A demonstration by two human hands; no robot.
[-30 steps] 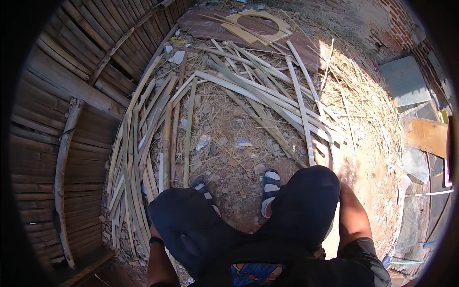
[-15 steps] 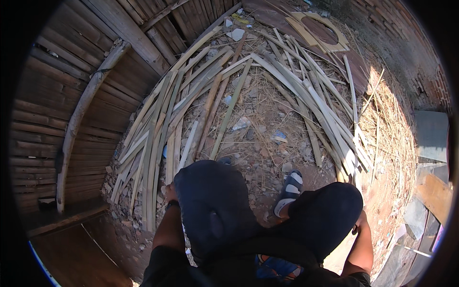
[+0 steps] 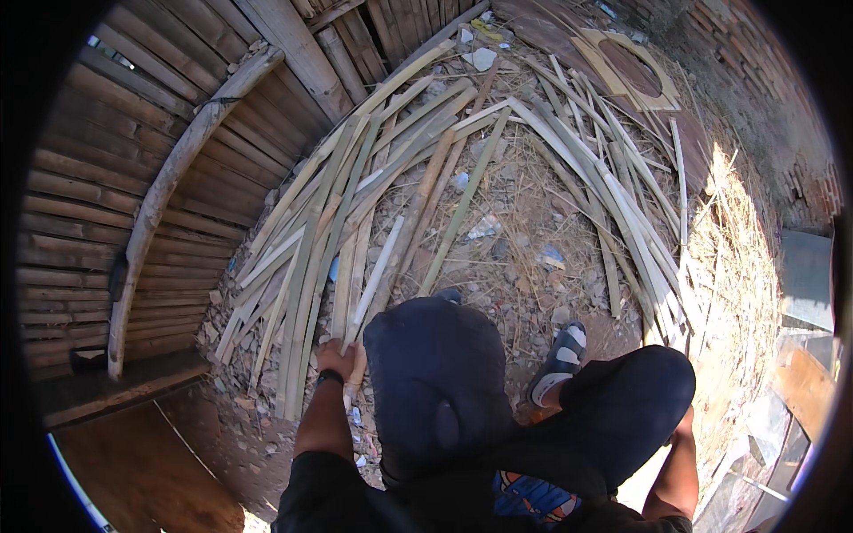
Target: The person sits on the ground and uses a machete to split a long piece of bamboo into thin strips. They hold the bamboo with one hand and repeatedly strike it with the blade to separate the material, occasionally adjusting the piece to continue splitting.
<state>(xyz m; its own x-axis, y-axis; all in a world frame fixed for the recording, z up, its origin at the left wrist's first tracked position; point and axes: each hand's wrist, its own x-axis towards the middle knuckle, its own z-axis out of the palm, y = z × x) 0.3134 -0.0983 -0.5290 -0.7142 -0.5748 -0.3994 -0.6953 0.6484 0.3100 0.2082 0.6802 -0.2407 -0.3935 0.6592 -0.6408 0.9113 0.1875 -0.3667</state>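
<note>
Split bamboo strips [image 3: 324,240] lie in a loose, overlapping heap on the left of the ground. My left hand [image 3: 336,360], with a dark band at the wrist, is beside my left knee at the near ends of these strips. Its fingers are closed round the end of a pale bamboo strip [image 3: 342,306]. My right hand [image 3: 683,423] is low at the outer side of my right knee, which covers most of its fingers. Nearest to it are the near ends of a second heap of bamboo strips [image 3: 613,191] on the right.
A slatted bamboo wall [image 3: 80,231] with a curved pole [image 3: 155,209] rises at left. Rubble and straw [image 3: 489,258] cover the ground between the heaps. A board with a round hole [image 3: 604,67] lies far right, before a brick wall [image 3: 755,80]. Sheets and boards [image 3: 804,382] lean at right.
My view has swung slightly left, so the scene sits further right. My left hand has come out from beside the knee and shows clearly on the strip ends. The strip heaps look unchanged.
</note>
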